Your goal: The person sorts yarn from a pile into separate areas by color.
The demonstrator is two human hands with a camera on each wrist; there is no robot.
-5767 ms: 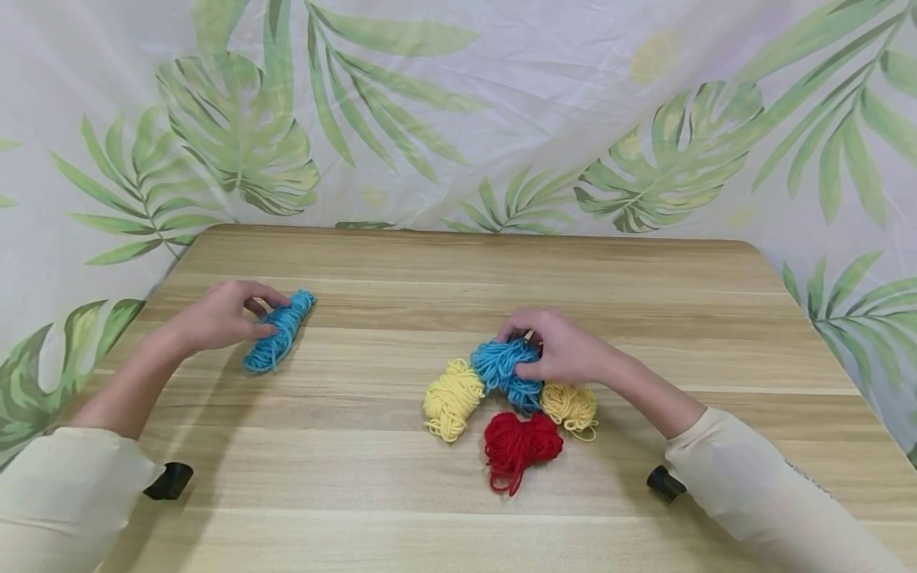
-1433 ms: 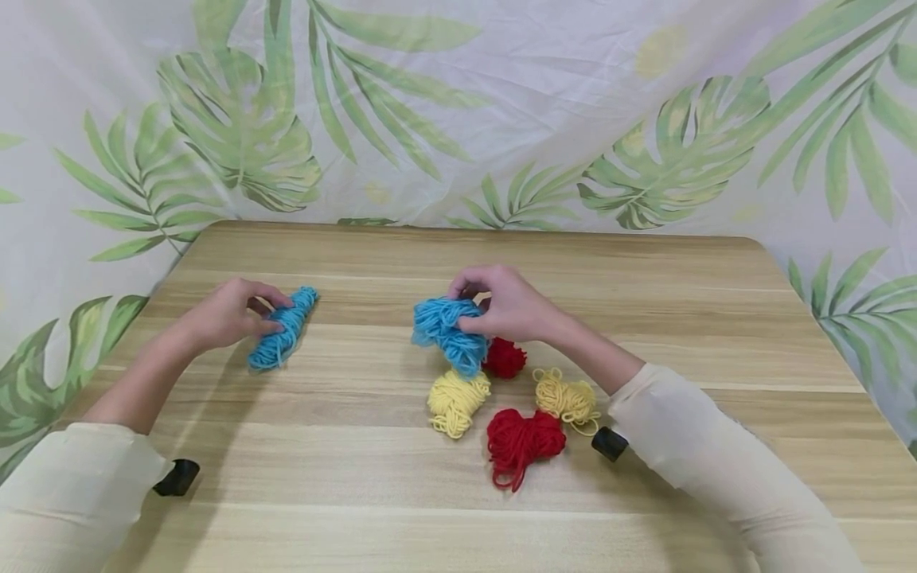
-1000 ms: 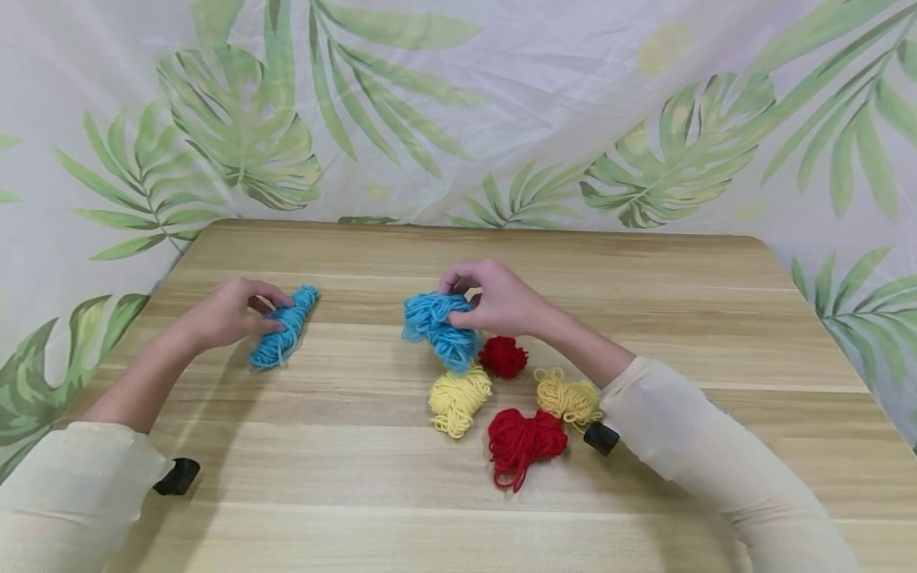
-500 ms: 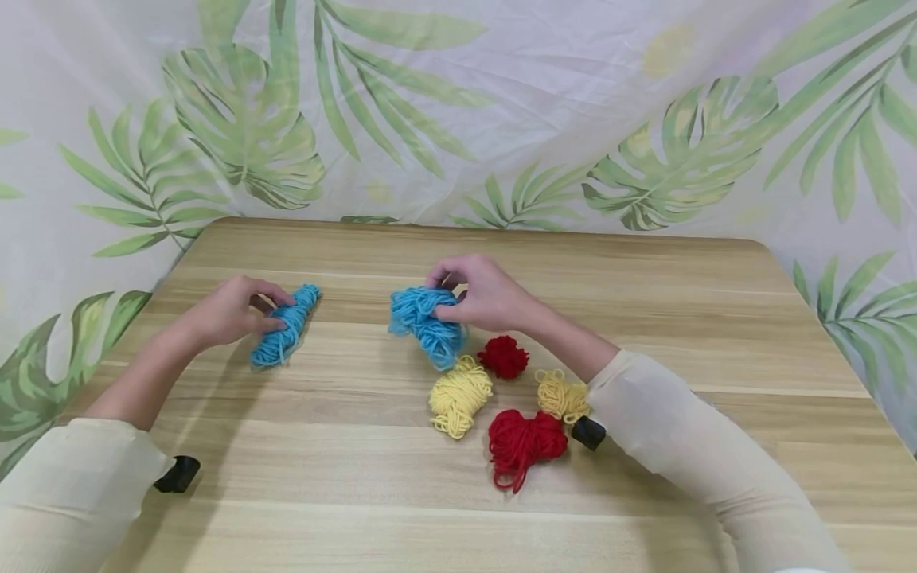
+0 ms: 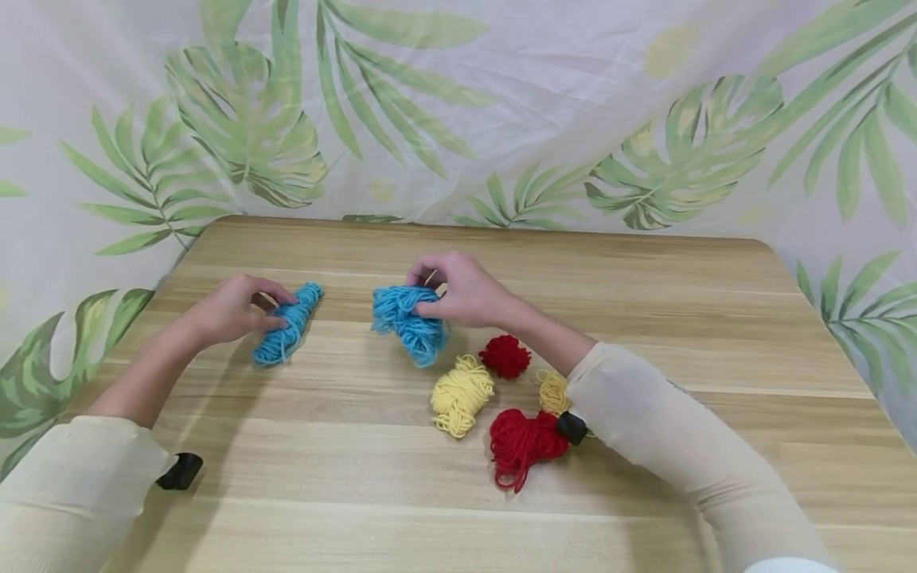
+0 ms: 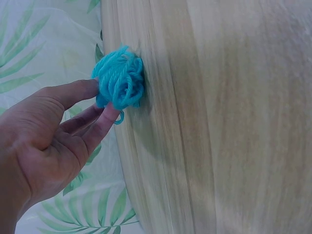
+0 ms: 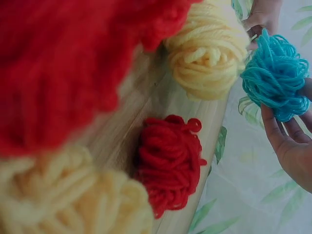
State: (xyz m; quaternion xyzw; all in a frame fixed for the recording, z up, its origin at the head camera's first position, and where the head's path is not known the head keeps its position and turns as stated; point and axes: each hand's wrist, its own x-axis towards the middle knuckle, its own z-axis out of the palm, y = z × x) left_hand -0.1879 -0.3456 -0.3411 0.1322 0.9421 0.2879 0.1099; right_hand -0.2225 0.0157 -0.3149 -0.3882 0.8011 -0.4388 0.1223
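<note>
Right hand pinches a blue yarn bundle beyond and left of the pale yellow yarn, near end slanting toward it; left hand pinches a slim blue skein farther left, long axis running away and rightward

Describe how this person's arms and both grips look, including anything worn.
The left sleeve and right sleeve are cream, wrinkled fabric, ending short of the wrist. A short black cylinder juts from beneath each. The left grip and right grip are bare, ungloved hands.
</note>
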